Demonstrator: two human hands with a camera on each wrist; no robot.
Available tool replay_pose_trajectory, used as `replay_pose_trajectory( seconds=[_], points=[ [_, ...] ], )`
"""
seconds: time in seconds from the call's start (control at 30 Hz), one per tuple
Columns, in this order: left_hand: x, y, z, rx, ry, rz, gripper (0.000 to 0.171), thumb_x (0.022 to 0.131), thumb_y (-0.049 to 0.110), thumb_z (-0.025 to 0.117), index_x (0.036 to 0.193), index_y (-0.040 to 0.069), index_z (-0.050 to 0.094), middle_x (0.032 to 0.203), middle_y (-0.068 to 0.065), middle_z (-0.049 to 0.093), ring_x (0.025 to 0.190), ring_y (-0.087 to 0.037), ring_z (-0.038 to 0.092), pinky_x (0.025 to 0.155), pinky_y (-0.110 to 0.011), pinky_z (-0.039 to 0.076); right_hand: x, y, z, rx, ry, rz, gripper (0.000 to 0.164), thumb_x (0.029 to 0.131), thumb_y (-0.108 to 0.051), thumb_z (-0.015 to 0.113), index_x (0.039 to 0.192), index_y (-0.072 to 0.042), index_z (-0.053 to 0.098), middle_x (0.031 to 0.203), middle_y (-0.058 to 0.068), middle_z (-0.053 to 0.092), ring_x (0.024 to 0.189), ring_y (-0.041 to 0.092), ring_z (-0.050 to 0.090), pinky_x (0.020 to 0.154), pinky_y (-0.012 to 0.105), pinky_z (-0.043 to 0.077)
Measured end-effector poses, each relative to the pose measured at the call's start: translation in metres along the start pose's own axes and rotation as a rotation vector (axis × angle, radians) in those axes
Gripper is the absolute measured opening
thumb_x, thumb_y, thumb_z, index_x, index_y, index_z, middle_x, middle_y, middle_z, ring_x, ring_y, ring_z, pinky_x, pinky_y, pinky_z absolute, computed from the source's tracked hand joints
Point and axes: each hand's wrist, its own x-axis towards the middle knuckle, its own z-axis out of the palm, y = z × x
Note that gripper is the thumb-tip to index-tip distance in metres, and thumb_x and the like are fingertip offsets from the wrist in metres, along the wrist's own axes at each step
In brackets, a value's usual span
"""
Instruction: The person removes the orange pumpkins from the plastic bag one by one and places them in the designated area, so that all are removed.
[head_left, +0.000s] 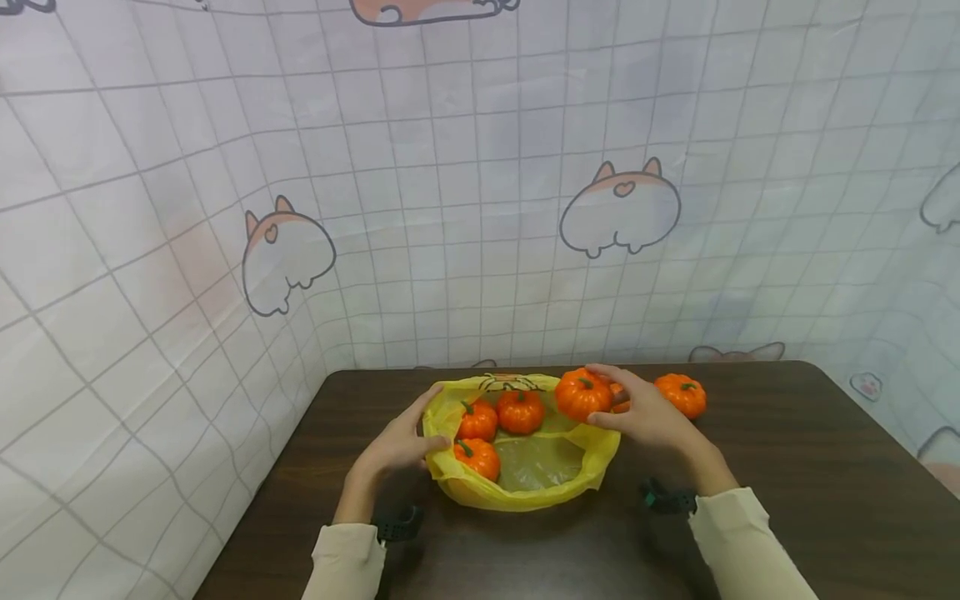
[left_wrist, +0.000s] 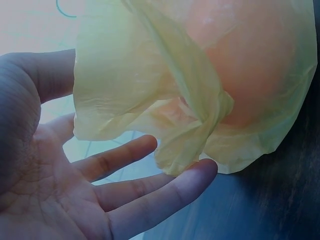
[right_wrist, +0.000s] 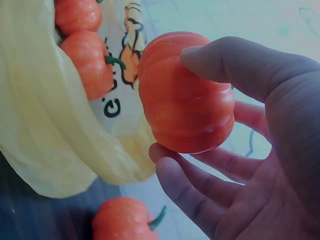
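A yellow plastic bag [head_left: 525, 501] lies with its mouth open on the dark table. Three small orange toy pumpkins with green stems are inside: one at the back [head_left: 521, 412], one at the left [head_left: 475, 423], one nearer the front [head_left: 480, 460]. My left hand [head_left: 393, 446] is at the bag's left rim, its fingers mostly straight; thumb and index fingertip pass behind the film in the left wrist view. My right hand [head_left: 651, 414] holds another pumpkin [right_wrist: 185, 95] between thumb and fingers, over the bag's right back rim.
To the right of the bag, a pumpkin [head_left: 681, 395] sits on the table [head_left: 757, 467]. Part of another pumpkin [head_left: 620, 398] shows behind the right hand's fingers. A white grid-patterned curtain [head_left: 495, 250] with cartoon animals hangs behind the table and along its left side.
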Motion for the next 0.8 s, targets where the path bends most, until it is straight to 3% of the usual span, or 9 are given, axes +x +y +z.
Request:
replay_pose_trajectory(
  seconds=[0.4, 0.67, 0.8],
  points=[
    [0.000, 0.000, 0.000, -0.010, 0.006, 0.000, 0.085, 0.093, 0.025, 0.073, 0.162, 0.038, 0.025, 0.159, -0.021, 0.038, 0.072, -0.020, 0.064, 0.067, -0.046, 0.060, -0.008, 0.008, -0.024, 0.017, 0.051, -0.005, 0.076, 0.094, -0.036, 0.074, 0.158, -0.019, 0.038, 0.156, 0.027, 0.042, 0.130, 0.048, 0.055, 0.096, 0.056, 0.056],
    [0.000, -0.001, -0.002, -0.010, 0.001, -0.011, 0.085, 0.093, 0.025, 0.073, 0.162, 0.038, 0.026, 0.161, -0.020, 0.036, 0.072, -0.020, 0.065, 0.069, -0.046, 0.061, -0.014, 0.018, -0.037, -0.014, 0.099, 0.066, 0.076, 0.095, -0.038, 0.073, 0.159, -0.019, 0.037, 0.156, 0.024, 0.043, 0.126, 0.045, 0.054, 0.087, 0.050, 0.058],
    [0.000, -0.002, -0.003, -0.019, 0.000, -0.005, 0.084, 0.093, 0.026, 0.074, 0.162, 0.038, 0.026, 0.162, -0.020, 0.035, 0.071, -0.019, 0.066, 0.069, -0.046, 0.061, -0.016, 0.027, -0.045, -0.030, 0.128, 0.091, 0.080, 0.095, -0.041, 0.072, 0.161, -0.017, 0.032, 0.156, 0.027, 0.041, 0.128, 0.048, 0.053, 0.090, 0.055, 0.057]
  ],
)
